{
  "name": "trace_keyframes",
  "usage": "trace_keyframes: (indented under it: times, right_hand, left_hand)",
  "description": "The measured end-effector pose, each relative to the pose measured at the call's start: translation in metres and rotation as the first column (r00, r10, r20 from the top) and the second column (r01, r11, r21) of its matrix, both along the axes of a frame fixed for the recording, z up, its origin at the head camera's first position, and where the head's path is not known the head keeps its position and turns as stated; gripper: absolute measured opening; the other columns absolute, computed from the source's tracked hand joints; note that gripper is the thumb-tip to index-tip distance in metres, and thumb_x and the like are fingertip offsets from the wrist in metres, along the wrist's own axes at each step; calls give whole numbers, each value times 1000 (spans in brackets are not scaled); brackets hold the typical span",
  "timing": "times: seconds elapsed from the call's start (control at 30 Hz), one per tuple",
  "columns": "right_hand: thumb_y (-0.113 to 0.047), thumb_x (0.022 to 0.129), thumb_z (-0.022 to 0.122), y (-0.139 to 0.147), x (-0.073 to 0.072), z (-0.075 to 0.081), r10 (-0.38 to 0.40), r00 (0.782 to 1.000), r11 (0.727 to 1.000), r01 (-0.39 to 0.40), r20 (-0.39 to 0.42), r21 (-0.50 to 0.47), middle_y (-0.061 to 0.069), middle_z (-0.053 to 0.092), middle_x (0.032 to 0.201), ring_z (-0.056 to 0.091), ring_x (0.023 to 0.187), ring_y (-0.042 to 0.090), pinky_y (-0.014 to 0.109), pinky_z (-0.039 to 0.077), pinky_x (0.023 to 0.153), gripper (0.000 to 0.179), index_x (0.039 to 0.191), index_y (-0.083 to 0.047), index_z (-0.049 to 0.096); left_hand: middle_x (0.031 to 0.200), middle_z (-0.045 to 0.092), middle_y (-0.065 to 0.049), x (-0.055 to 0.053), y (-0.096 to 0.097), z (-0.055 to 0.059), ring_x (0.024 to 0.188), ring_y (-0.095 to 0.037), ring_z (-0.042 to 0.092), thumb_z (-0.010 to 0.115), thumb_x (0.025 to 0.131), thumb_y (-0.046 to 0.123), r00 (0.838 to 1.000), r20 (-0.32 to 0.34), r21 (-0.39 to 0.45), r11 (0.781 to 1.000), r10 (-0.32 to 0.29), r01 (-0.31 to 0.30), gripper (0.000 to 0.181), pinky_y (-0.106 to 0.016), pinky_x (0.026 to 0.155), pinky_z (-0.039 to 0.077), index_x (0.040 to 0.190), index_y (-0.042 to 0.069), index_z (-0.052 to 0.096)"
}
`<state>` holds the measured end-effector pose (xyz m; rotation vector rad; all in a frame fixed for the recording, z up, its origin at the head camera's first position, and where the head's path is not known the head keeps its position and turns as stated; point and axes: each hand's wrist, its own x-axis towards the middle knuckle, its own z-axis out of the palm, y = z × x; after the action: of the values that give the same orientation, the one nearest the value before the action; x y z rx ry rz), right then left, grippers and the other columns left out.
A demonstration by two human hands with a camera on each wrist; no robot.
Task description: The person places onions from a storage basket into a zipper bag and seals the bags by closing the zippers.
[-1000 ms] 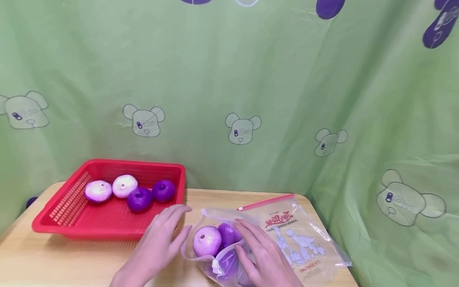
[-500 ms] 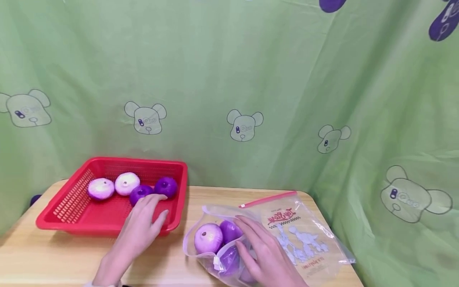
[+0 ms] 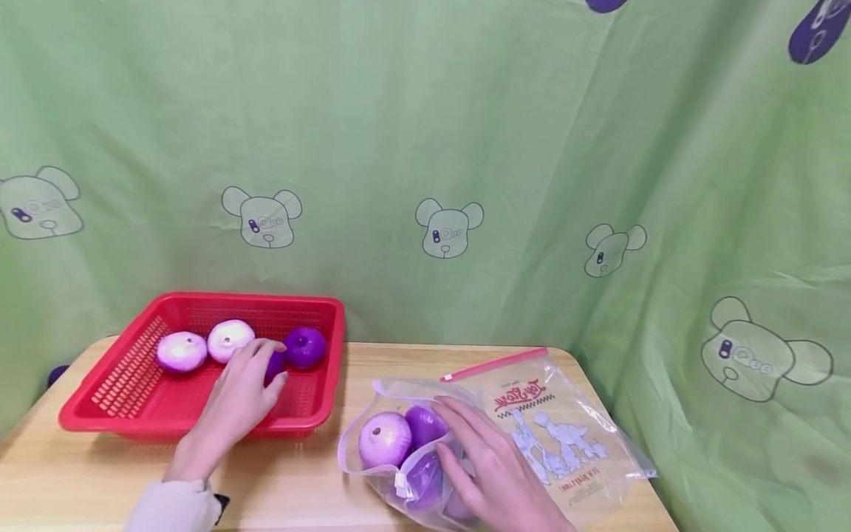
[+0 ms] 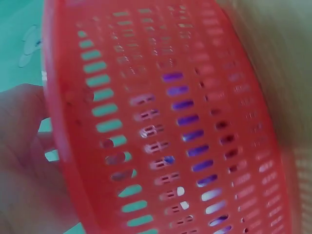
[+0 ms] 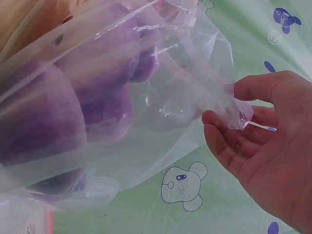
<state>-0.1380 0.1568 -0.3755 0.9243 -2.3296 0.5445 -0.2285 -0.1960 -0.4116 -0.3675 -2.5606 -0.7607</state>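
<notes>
In the head view my left hand [image 3: 242,384] is inside the red basket [image 3: 166,425], its thumb and fingers spread over a dark purple onion [image 3: 274,366] and partly covering it. In the left wrist view, that hand [image 4: 24,161] shows beyond the basket wall [image 4: 73,146]. My right hand [image 3: 488,465] pinches the rim of a clear slider bag [image 3: 392,484]; the right wrist view shows bag plastic bunched between the thumb and fingers of this hand [image 5: 263,131]. The bag's mouth gapes, with a pale purple onion [image 3: 385,441] and darker onions [image 3: 425,426] inside.
Two pale onions [image 3: 230,340] and another dark purple onion [image 3: 305,347] lie in the basket. A flat printed bag with a red slider strip [image 3: 552,428] lies on the wooden table [image 3: 299,488] at the right. A green curtain [image 3: 372,148] hangs behind.
My left hand has moved left from beside the bag into the basket, over a dark purple onion. My right hand has stayed at the bag's rim.
</notes>
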Motion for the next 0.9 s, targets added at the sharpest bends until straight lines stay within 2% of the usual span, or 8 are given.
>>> trace_keyframes:
  times: [0.2,0.33,0.43,0.53,0.63,0.77,0.9]
  right_hand:
    - [-13,86,73,0,0,-1,0,1000,1000,0,-1,4,4,59,138,56,127,23,40,48,101,52,137,-10,59]
    - [-13,86,73,0,0,-2,5,1000,1000,-5,-3,1,4,59,138,57,126,23,38,48,102,52,137,-10,59]
    - [-13,87,73,0,1,-3,7,1000,1000,-7,13,-3,4,59,138,56,127,22,36,46,104,52,137,-10,59]
    - [-13,87,73,0,1,-3,6,1000,1000,-6,18,-6,4,59,138,56,127,23,36,46,104,53,137,-10,58]
    - [-13,87,72,0,0,-3,9,1000,1000,-9,14,-6,6,59,137,56,127,24,35,45,105,52,137,-9,58]
    - [-14,89,71,0,0,-3,15,999,1000,-15,28,2,6,59,137,56,127,23,30,42,108,50,137,-8,58]
    - [-14,89,70,0,-1,-2,19,999,1000,-20,32,9,5,59,138,56,128,23,34,45,106,50,137,-8,58]
  left_hand:
    - [121,54,-29,-21,-12,-1,111,-49,51,74,81,4,1000,8,-76,997,18,-17,43,-63,91,45,120,-4,58]
    - [127,47,-36,-33,-19,1,113,-57,47,74,81,7,992,116,-128,991,41,-26,53,-68,88,44,127,-7,53]
    - [132,41,-40,-40,-23,2,112,-63,44,76,80,10,977,208,-153,988,46,-14,61,-70,85,45,131,-8,49]
    - [131,41,-41,-46,-27,2,109,-65,45,78,78,12,963,267,-183,983,40,10,66,-70,85,45,133,-10,48]
    - [129,45,-42,-49,-29,1,111,-63,48,78,80,15,940,342,-203,978,17,56,70,-68,89,45,136,-12,45]
    - [122,54,-37,-48,-28,-2,112,-51,55,77,84,19,903,428,-183,977,-25,113,71,-62,91,47,138,-12,44]
    - [110,58,-28,-44,-25,-6,100,-42,60,78,83,22,900,435,-176,978,-23,110,65,-58,84,50,134,-9,51]
